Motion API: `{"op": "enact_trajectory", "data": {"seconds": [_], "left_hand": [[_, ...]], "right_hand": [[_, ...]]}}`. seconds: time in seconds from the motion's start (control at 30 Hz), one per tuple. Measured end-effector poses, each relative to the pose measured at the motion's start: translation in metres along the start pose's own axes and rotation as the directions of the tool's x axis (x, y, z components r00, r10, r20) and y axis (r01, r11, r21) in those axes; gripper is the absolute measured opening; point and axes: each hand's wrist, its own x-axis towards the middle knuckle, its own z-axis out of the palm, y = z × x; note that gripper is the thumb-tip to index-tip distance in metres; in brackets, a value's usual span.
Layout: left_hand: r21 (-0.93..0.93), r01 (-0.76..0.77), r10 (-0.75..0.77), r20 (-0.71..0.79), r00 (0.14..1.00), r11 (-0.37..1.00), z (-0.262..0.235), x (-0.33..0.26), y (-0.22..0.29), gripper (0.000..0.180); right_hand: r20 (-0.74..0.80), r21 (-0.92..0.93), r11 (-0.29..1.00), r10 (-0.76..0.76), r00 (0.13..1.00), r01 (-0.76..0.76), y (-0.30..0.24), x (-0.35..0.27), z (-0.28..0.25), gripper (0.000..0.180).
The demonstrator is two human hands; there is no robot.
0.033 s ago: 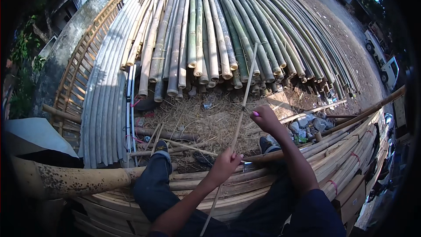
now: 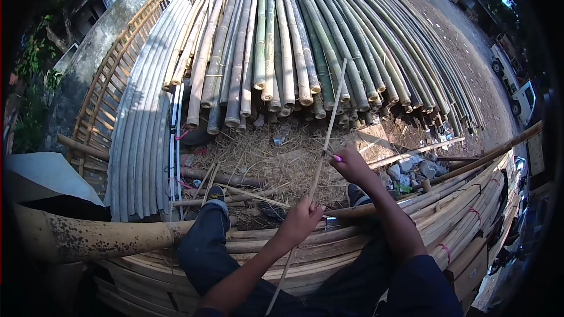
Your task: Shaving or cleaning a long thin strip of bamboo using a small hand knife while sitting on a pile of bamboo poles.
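Note:
My left hand is closed around a long thin bamboo strip, which slants from my lap up toward the stacked poles. A darker node band crosses the strip above that hand. Beside the node, my right hand is closed on a small object with a pink end. The fingers hide the rest of this object, so its kind cannot be made out. Its pink end is close to the strip; whether they touch is unclear.
Ahead lies a big stack of bamboo poles. Corrugated sheets lean at the left by a bamboo lattice. A thick bamboo pole lies near left, and bundled split bamboo right. Rubble sits on the straw-covered ground.
My right hand has moved slightly left and down, bringing the pink end closer to the strip's node. My left hand keeps its grip on the strip.

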Motion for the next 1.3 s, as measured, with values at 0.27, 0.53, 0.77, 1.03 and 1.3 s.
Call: {"op": "enact_trajectory", "data": {"seconds": [0.27, 0.53, 0.77, 1.03, 1.3], "left_hand": [[0.094, -0.027, 0.039, -0.131, 0.991, 0.995, -0.004, -0.007, -0.001, 0.024], [0.131, -0.064, 0.081, -0.132, 0.988, 0.989, -0.011, -0.002, 0.017, 0.024], [0.095, -0.084, 0.097, -0.144, 0.985, 0.992, -0.013, -0.011, 0.023, 0.022], [0.046, -0.120, 0.124, -0.088, 0.988, 0.992, -0.010, -0.059, 0.039, 0.022], [-0.445, 0.238, -0.178, 0.174, 0.969, 0.863, -0.013, -0.169, 0.022, 0.027]], "right_hand": [[-0.016, -0.158, 0.911, -0.388, 0.921, 0.381, -0.027, -0.006, 0.041, 0.017], [-0.279, -0.254, 0.934, -0.321, 0.905, 0.253, -0.015, 0.010, 0.041, 0.017], [-0.411, -0.341, 0.933, -0.260, 0.874, 0.117, -0.010, 0.026, 0.022, 0.013], [-0.618, -0.295, 0.911, 0.047, 0.784, -0.288, 0.013, 0.037, -0.016, 0.024], [-0.559, 0.547, 0.830, 0.460, 0.690, -0.110, 0.105, -0.008, -0.086, 0.027]]}}
